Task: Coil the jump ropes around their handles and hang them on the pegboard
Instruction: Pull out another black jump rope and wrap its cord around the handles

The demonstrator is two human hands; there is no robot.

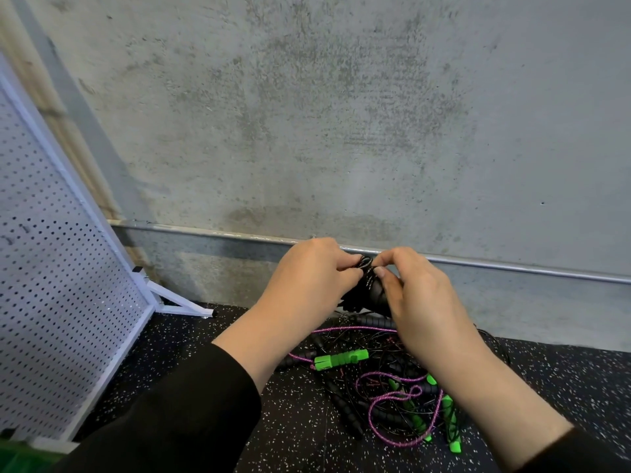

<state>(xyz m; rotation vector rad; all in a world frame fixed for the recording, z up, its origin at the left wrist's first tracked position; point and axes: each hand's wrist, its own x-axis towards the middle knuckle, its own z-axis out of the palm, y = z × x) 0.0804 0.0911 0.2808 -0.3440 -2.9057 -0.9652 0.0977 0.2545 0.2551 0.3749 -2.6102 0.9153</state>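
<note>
You are holding a black foam-handled jump rope with thin black cord (370, 291) up in front of the grey concrete wall (341, 114). Your left hand (309, 279) is pinching the coiled cord at the top, and your right hand (421, 302) is gripping the handles with the thumb pressing on the wraps. Below them, a tangled pile of black, green and purple jump ropes (379, 384) is lying on the speckled black rubber floor (293, 421). The white perforated metal pegboard (51, 268) is standing well apart at your left.
</note>
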